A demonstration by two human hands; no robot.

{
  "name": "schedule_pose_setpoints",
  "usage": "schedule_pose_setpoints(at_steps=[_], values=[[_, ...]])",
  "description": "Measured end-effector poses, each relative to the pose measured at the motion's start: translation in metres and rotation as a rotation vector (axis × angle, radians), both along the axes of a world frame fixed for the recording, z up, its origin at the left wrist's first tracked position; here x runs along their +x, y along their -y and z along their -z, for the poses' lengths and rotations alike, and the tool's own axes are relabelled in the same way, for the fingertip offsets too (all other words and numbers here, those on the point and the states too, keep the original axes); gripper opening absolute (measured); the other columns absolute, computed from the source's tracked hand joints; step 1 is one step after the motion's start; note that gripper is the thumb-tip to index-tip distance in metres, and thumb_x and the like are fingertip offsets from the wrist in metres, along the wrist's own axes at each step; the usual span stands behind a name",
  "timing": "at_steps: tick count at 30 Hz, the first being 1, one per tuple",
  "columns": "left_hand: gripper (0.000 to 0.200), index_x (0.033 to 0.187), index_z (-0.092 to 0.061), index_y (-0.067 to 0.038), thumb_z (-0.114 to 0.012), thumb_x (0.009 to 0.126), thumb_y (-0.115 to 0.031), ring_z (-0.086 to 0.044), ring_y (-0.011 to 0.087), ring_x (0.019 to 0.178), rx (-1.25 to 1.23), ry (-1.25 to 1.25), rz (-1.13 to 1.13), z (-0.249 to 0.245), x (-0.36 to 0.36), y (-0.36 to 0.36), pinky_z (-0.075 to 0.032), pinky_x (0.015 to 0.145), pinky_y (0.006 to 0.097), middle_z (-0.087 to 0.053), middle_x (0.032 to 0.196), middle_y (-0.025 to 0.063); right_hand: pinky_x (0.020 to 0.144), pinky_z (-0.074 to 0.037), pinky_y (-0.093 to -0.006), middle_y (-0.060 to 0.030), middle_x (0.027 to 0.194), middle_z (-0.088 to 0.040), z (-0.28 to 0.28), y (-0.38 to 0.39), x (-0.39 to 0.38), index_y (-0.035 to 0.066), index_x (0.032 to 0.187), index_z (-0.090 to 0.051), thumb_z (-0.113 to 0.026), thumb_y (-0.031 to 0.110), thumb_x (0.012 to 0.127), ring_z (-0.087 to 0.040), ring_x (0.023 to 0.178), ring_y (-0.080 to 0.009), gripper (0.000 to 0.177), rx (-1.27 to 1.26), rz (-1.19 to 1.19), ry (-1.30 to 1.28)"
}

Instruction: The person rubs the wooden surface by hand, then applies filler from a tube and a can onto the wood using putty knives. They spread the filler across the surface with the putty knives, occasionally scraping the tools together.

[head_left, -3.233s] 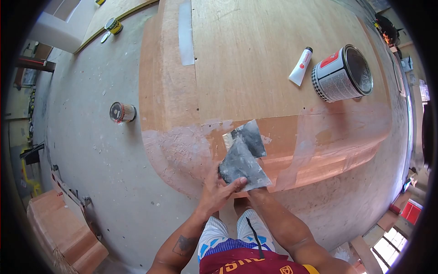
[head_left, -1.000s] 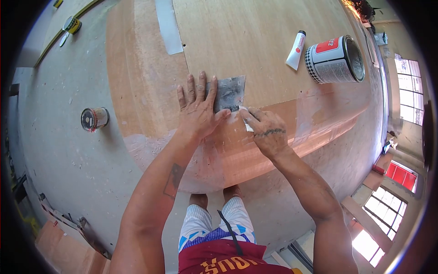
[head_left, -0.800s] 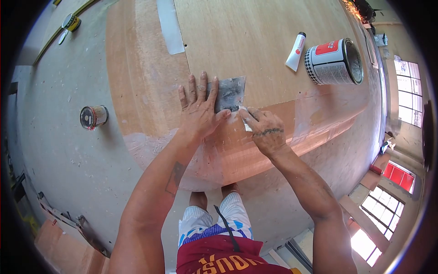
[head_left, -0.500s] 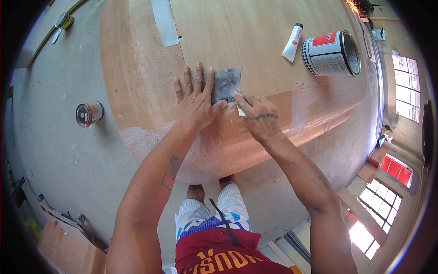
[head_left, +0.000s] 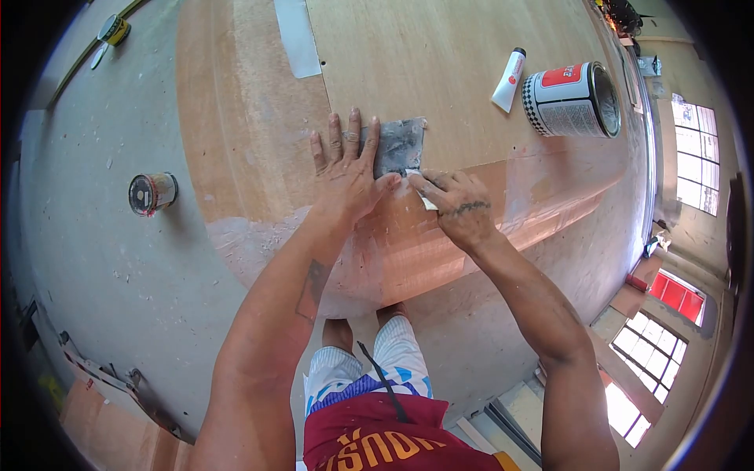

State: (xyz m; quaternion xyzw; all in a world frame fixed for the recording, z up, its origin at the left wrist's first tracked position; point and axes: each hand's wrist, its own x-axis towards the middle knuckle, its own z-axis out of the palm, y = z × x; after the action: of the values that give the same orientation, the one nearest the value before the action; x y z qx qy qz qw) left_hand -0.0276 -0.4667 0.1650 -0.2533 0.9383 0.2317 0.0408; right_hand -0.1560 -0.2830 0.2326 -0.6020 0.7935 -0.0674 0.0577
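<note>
My left hand (head_left: 345,170) lies flat with fingers spread, over the plywood panel (head_left: 416,74) and the left part of a grey, putty-smeared plate (head_left: 401,144). Its thumb touches the plate's lower edge. In my right hand (head_left: 462,206), closed fingers pinch a small flat white piece that looks like a putty spreader (head_left: 422,191). One end of this piece meets the plate's lower right corner, where a little white paste shows. Smoothed pale filler covers parts of the panel's curved lower edge.
A white and red tube (head_left: 506,82) and a large tin (head_left: 569,100) stand on the panel to the right. A small tin (head_left: 153,193) is on the floor at left, a yellow tin (head_left: 114,30) farther off. Sparks (head_left: 611,20) fly at the far right.
My right hand has moved down and the white spreader has slid from the plate's right edge to its lower corner. My left hand stays on the plate. The view has shifted slightly.
</note>
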Motion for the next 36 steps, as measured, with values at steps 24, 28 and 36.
schedule_pose_setpoints(at_steps=[24, 28, 36], values=[[0.105, 0.17, -0.015, -0.015, -0.061, 0.093, -0.068, 0.003, 0.0444, 0.162, -0.093, -0.061, 0.0, 0.013, 0.0, -0.007, 0.004, 0.126, 0.0664, -0.007, 0.177, 0.0167, 0.084, -0.057, -0.0443, -0.0096, 0.11, -0.075, 0.008, 0.029, 0.019, 0.023, 0.137, -0.068, -0.062, 0.019, 0.095, -0.073, 0.1, -0.0304, 0.043, 0.183, 0.294, 0.033], [0.107, 0.171, -0.014, -0.016, -0.059, 0.092, -0.073, 0.003, 0.0422, 0.163, -0.094, -0.018, -0.007, 0.011, 0.0, -0.007, 0.004, 0.126, 0.0653, -0.007, 0.178, 0.0149, 0.089, -0.055, -0.0454, -0.0087, 0.121, -0.073, 0.009, 0.044, 0.016, 0.022, 0.137, -0.067, -0.063, 0.015, 0.095, -0.072, 0.111, -0.0307, 0.043, 0.138, 0.397, 0.103], [0.107, 0.171, -0.014, -0.018, -0.058, 0.091, -0.075, 0.004, 0.0412, 0.163, -0.083, -0.018, -0.013, 0.013, 0.0, -0.006, 0.005, 0.127, 0.0636, -0.006, 0.178, 0.0144, 0.092, -0.056, -0.0423, -0.0059, 0.121, -0.076, 0.005, -0.01, -0.006, 0.026, 0.134, -0.07, -0.062, 0.001, 0.088, -0.071, 0.105, -0.0292, 0.053, 0.049, 0.043, 0.026]])
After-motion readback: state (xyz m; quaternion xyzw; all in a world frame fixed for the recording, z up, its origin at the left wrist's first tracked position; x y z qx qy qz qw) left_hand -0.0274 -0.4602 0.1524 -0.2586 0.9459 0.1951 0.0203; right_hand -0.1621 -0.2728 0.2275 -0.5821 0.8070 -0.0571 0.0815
